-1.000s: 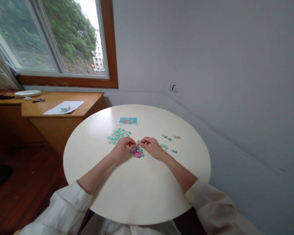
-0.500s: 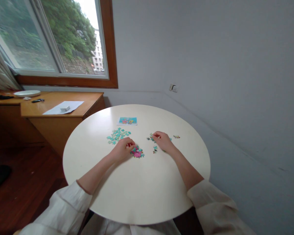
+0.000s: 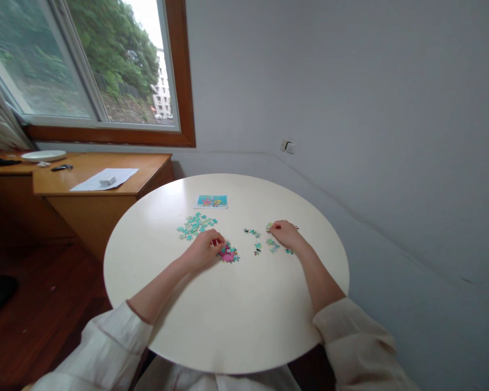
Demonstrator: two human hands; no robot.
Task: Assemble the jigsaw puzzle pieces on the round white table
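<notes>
My left hand (image 3: 207,245) rests at the left edge of a partly joined jigsaw section (image 3: 228,254) with a pink figure on it. Its fingers are curled together, and whatever is between them is hidden. Farther right, my right hand (image 3: 288,234) pinches a yellow-green puzzle piece (image 3: 268,227) at its fingertips, low over the table. Small groups of puzzle pieces (image 3: 273,246) lie just below that hand, and others (image 3: 253,233) to its left. A few more pieces are partly covered by the right hand and wrist.
A pile of turquoise puzzle pieces (image 3: 196,225) lies left of centre on the round white table (image 3: 228,320). Behind it is a picture card (image 3: 211,201). A wooden desk (image 3: 154,163) with a paper sheet (image 3: 124,176) stands at the left, beneath a window.
My right hand has moved to the right with a piece at its fingertips, uncovering puzzle pieces beneath where it was. The left hand stays by the pink section.
</notes>
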